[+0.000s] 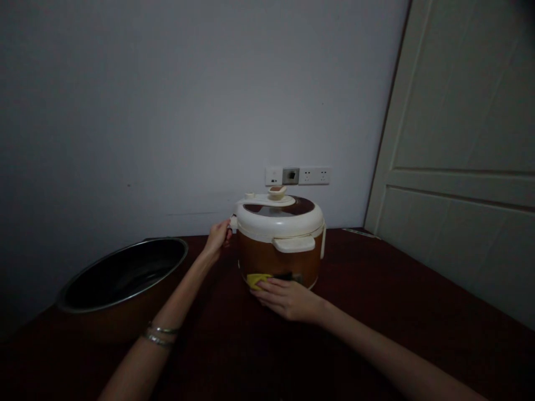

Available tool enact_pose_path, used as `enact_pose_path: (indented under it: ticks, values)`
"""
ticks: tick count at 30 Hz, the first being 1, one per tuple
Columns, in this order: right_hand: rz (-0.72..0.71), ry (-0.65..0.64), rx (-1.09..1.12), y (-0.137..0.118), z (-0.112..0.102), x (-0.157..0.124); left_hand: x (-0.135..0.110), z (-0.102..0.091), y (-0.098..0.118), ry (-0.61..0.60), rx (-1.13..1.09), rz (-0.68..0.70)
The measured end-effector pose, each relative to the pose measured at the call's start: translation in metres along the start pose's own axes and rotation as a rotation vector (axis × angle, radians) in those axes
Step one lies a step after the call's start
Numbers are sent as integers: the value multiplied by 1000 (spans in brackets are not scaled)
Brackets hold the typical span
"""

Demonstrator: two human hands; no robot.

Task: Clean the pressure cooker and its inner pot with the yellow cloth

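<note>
A brown and white electric pressure cooker (278, 256) stands upright on a dark red table (376, 312), its lid on. My left hand (218, 236) is closed at the white part on the cooker's left side, which looks like a handle. With my right hand (288, 298) I press a yellow cloth (258, 279) against the lower front of the cooker. The palm hides part of the cloth and of the dark panel beside it. A white front handle (295, 244) juts out above my right hand.
A large dark pot (121, 301) with a metal rim stands left of my left forearm. Behind the cooker, wall sockets (314, 176) sit on the pale wall. A panelled door (455, 184) rises on the right.
</note>
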State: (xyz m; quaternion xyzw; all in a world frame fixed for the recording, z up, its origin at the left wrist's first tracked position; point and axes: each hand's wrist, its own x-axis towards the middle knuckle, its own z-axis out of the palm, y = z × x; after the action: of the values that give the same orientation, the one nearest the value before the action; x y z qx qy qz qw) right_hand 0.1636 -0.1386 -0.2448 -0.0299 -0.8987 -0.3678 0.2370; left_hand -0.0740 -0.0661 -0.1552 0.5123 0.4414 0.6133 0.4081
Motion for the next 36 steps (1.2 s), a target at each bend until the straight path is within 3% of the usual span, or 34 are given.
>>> enact_pose_path:
  ticks: [5,9,12,15,20,27,31,33,36]
  values:
    - [13,-10,18,20,-35,-54,-4,3,3,5,-9,-10]
    - [135,44,10,40,-53,-51,-5,4,3,11,-15,-21]
    - [189,72,12,37,-48,-36,-3,3,1,20,-15,-31]
    - [129,50,49,24,-35,-29,-2,2,-1,25,-14,-33]
    - [145,62,15,12,-30,-51,-3,2,1,20,-11,-38]
    - [434,92,-34,21,-40,-102,-3,3,2,12,-27,-37]
    - [862,221,44,22,-29,-116,-2,3,1,15,-38,-31]
    - [1026,218,93,20,-22,-120,-2,3,1,19,-42,-29]
    - [1035,127,128,12,-14,-127,-2,3,1,22,-47,-30]
